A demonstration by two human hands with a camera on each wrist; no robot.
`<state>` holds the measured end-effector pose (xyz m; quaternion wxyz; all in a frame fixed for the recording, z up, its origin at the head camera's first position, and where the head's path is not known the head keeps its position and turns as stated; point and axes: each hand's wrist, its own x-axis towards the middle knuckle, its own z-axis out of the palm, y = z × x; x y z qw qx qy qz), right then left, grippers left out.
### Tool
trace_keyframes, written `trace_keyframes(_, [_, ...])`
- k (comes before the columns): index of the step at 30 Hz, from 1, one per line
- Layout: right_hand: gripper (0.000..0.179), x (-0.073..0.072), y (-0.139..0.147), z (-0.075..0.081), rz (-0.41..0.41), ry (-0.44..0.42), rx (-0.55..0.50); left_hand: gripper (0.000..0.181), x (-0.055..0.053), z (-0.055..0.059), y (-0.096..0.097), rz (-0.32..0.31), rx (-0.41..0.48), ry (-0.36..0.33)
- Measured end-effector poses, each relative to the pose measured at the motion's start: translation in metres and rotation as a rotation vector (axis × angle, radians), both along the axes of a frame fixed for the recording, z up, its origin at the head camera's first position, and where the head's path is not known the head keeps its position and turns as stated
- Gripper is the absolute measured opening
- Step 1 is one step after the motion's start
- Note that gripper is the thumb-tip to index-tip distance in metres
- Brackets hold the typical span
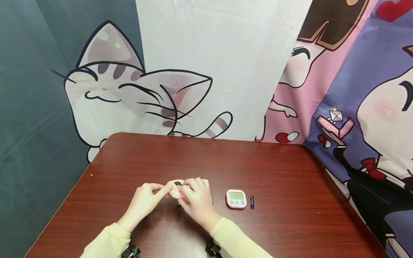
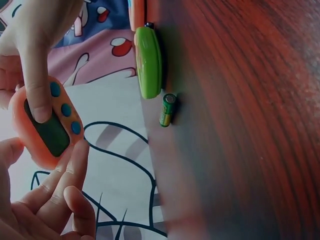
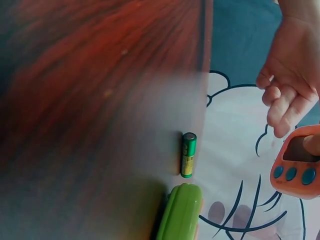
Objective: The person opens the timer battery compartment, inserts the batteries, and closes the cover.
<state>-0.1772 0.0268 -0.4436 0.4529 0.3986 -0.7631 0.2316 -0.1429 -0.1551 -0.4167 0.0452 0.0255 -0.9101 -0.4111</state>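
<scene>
A pink digital timer with a dark screen and three blue buttons is held up between both hands over the table. My left hand pinches its edge between thumb and fingertips. From the other side my right hand grips it, thumb lying across the screen and the other fingers behind. Below the hands a green battery stands upright on the table. Beside that battery is a rounded green object, mostly hidden behind the right hand in the head view.
To the right of the hands lies a second pink timer with a pale screen and blue buttons. A dark blue battery is next to it. The brown wooden table backs onto a cartoon-printed curtain.
</scene>
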Motion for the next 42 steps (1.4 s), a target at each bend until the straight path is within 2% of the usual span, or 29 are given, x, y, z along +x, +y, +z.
trace_keyframes(8, [0.023,0.004,-0.001,0.0,0.008,0.086,0.041,0.034,0.0,0.001,0.003,-0.024,0.032,-0.037])
trace_keyframes(13, [0.022,0.004,-0.003,0.0,0.009,0.106,0.038,0.039,-0.001,0.002,0.004,-0.01,0.063,-0.069])
trace_keyframes(16, [0.021,0.004,-0.002,-0.001,0.016,0.111,0.032,0.042,-0.001,0.001,0.005,0.003,0.113,-0.099])
trace_keyframes(22, [0.018,0.005,-0.001,-0.004,0.058,0.113,0.054,0.047,0.0,-0.007,0.004,0.011,0.279,-0.184])
trace_keyframes(25, [0.018,0.004,-0.001,-0.005,0.073,0.104,0.06,0.042,0.0,-0.008,0.004,0.011,0.286,-0.168])
trace_keyframes(29, [0.019,0.002,0.0,-0.005,0.081,0.107,0.053,0.035,-0.001,-0.007,0.004,0.007,0.253,-0.141])
trace_keyframes(36, [0.021,0.002,0.0,-0.004,0.078,0.098,0.059,0.033,-0.001,-0.005,0.005,0.002,0.221,-0.103])
trace_keyframes(42, [0.029,0.003,0.0,-0.003,0.081,0.062,0.081,0.035,-0.001,-0.003,0.005,0.031,0.216,-0.066])
